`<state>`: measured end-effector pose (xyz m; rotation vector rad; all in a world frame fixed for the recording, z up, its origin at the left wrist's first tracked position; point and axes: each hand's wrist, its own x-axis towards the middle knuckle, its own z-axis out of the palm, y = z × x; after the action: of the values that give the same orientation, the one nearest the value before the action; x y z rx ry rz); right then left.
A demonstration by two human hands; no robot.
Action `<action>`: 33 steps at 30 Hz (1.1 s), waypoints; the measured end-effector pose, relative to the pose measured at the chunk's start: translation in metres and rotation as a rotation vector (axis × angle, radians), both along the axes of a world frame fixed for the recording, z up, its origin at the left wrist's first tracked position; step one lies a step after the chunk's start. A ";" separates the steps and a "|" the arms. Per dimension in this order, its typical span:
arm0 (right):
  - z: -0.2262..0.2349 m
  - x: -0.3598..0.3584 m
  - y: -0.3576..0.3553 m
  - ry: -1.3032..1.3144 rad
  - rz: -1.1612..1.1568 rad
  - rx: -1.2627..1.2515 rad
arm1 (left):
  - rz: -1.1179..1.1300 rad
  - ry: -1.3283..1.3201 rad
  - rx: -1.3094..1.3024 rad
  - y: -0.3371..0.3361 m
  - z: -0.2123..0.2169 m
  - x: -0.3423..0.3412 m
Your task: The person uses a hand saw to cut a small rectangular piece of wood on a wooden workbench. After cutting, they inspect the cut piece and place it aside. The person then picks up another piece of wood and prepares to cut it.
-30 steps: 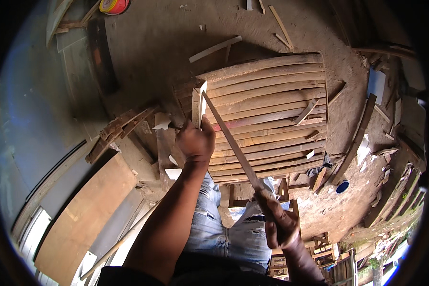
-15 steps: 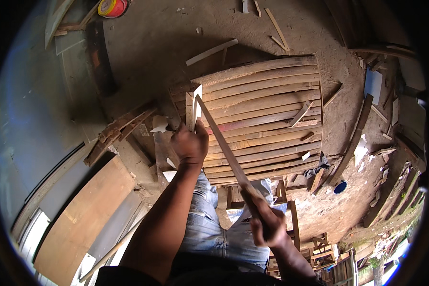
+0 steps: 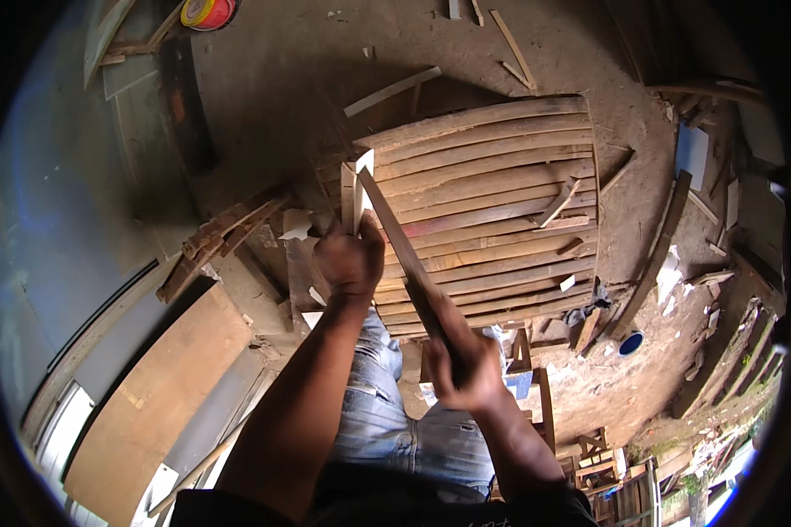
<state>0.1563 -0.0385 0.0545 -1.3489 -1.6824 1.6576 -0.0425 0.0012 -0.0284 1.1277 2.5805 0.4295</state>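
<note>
My right hand (image 3: 464, 373) is wrapped round the dark grip of a long tapering blade (image 3: 402, 246), a handsaw by its look, though blur hides how the fingers sit. My left hand (image 3: 350, 259) is clamped on the near end of a short wood piece (image 3: 348, 198) with a bright white face. That piece is by the left edge of the slatted table; whether it bears on the slats I can't tell. The blade slants away from me, its far end at the white face, touching or nearly so.

I'd judge the wood light and stiff, dry enough not to slip, with a thin white face that could chip. The near end, where my fingers are, seems the sound place to hold, clear of the blade. The blade looks stiff along its length but liable to flex sideways, so I'd hold it by the grip alone.

The table (image 3: 475, 186) is made of long strips with gaps between them, an uneven bed; a wood offcut (image 3: 557, 204) and a white chip (image 3: 568, 283) lie towards its right side. My jeans (image 3: 369, 422) show at its near edge. Beyond is a brown floor (image 3: 281, 97) strewn with scraps, a plywood sheet (image 3: 163, 386) to my left, a blue container (image 3: 630, 343) to my right, and a red and yellow bucket (image 3: 208, 12) at the far left.
</note>
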 end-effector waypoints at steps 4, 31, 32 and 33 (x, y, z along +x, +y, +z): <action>0.060 0.059 -0.017 0.087 -0.045 -0.015 | -0.001 0.084 -0.020 -0.002 -0.004 0.008; -0.089 -0.056 0.049 0.262 -0.168 0.169 | 0.006 -0.174 0.007 -0.006 -0.005 -0.013; -0.089 -0.058 0.050 0.272 -0.205 0.213 | -0.013 -0.164 0.016 -0.007 -0.006 -0.014; -0.087 -0.060 0.050 0.272 -0.247 0.236 | -0.037 -0.161 0.028 -0.010 -0.007 -0.016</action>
<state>0.0960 0.0120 -0.0326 -1.1117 -1.4380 1.3835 -0.0583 -0.0084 -0.0356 1.1003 2.4188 0.5271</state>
